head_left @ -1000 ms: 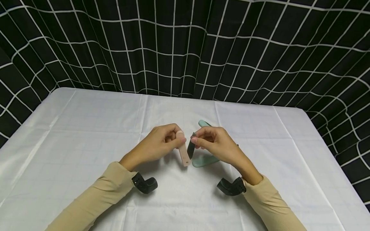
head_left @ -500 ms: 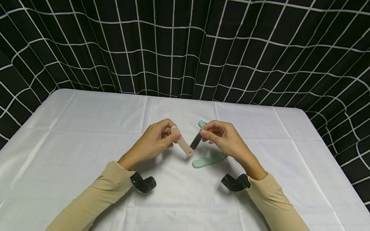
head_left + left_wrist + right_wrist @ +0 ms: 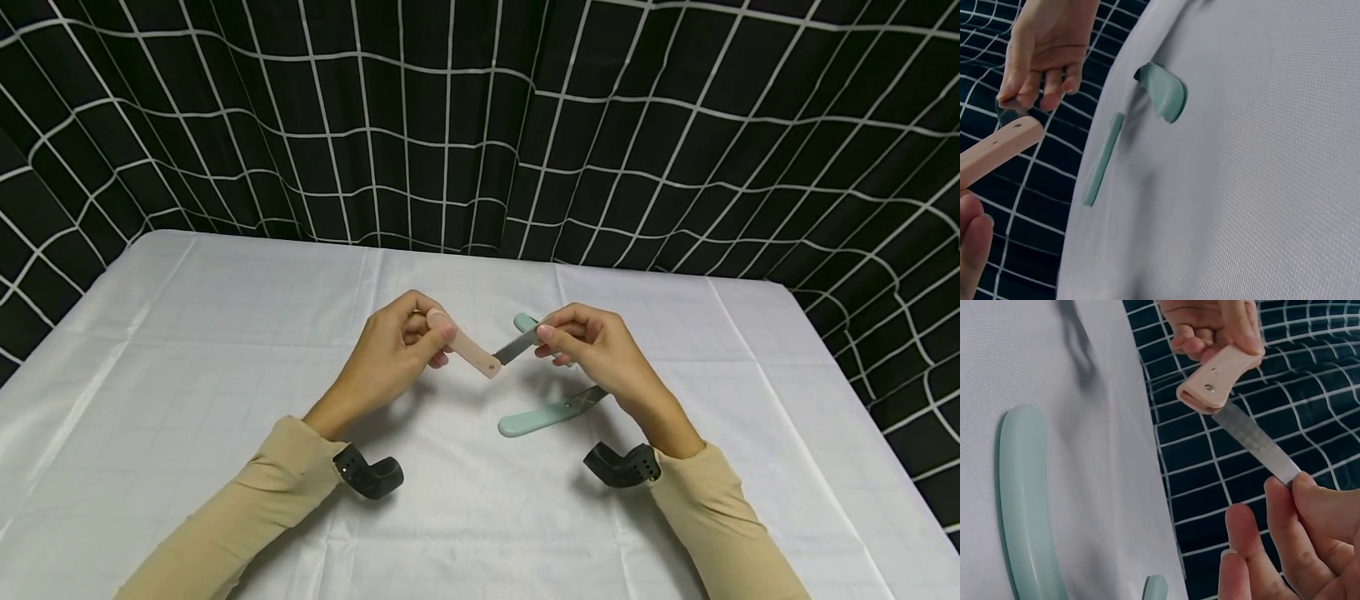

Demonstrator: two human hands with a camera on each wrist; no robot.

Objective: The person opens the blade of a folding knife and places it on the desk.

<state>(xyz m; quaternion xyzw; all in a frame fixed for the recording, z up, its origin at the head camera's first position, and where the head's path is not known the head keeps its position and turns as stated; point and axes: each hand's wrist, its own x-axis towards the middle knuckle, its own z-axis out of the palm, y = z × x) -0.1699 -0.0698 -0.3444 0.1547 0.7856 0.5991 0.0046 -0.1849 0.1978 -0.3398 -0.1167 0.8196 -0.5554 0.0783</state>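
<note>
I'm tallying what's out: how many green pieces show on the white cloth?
2 in view: the nearer green piece, below-left of the right hand in the head view; the farther green piece, partly behind that hand. It may hide more.

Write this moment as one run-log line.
left hand: grips pink handle | right hand: pinches blade | blade: angled to pink handle | nearer green handle: on white cloth

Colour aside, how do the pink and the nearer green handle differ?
The left hand holds the pink handle off the cloth; the nearer green handle lies on it. In the head view, the pink handle slants down rightward, the nearer green handle slants up rightward. Both are slim and elongated.
</note>
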